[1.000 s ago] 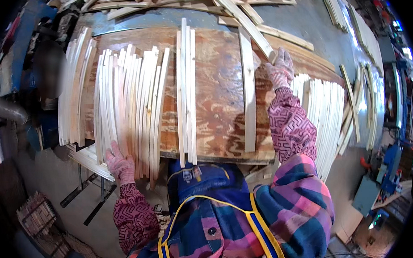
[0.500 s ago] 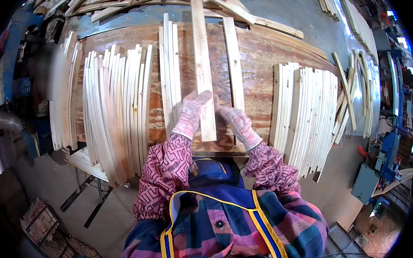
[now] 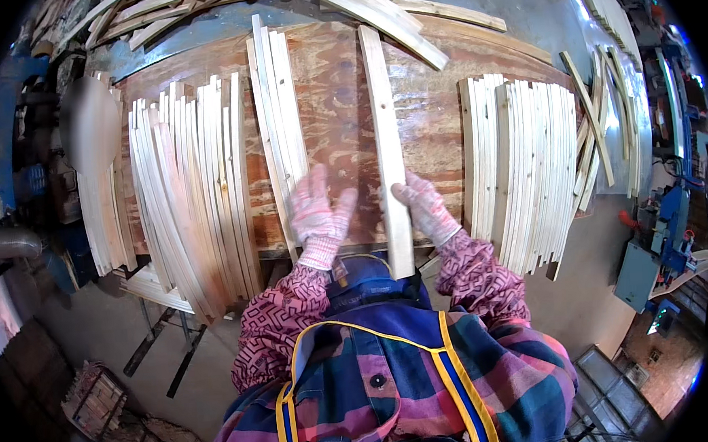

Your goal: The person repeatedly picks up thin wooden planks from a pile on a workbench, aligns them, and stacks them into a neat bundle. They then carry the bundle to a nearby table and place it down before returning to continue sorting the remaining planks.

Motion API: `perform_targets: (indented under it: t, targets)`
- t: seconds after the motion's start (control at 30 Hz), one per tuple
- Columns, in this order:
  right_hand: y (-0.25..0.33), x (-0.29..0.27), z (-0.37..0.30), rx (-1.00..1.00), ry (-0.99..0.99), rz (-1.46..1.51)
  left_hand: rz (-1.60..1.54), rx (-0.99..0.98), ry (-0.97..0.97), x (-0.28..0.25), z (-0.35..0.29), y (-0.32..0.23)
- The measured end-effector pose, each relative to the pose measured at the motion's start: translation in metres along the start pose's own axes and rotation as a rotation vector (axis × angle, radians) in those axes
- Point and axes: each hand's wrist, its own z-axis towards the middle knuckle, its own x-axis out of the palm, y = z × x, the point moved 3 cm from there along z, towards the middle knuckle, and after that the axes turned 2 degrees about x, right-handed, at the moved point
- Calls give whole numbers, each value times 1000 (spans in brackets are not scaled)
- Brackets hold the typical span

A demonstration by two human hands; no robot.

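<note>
My right hand [image 3: 428,208], in a whitish-pink work glove, grips a pale wooden strip [image 3: 384,130] by its right edge. The thumb lies on top and the other fingers are partly hidden. The strip's near end reaches past the table's front edge, toward my waist. My left hand [image 3: 321,211], gloved alike, is open with fingers spread. It hovers at the near right side of a small group of wooden strips [image 3: 276,112] and looks slightly blurred. Nothing is held in it.
A reddish-brown plywood table [image 3: 329,85] lies before me. Rows of strips [image 3: 197,174] stand at left, and another row [image 3: 525,162] at right. Loose boards [image 3: 382,13] overlap the far edge. Leaning strips [image 3: 595,117] and a teal machine box [image 3: 639,272] are further right.
My left hand has released the middle strip and opened, moving slightly left. The small left group now slants. My right hand has taken the right-hand strip and drawn it nearer and leftward.
</note>
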Motion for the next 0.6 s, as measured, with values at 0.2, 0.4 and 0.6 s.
perform_targets:
  t: [0.2,0.4,0.6]
  targets:
    - [48,-31,106,-273,-364,-990,-81,14,158,17,27,-31]
    - [216,-52,163,-446,-946,-1731,558,31,-205,5,23,12]
    - [217,-29,175,-93,-60,-758,122,126,-220,4,85,-19]
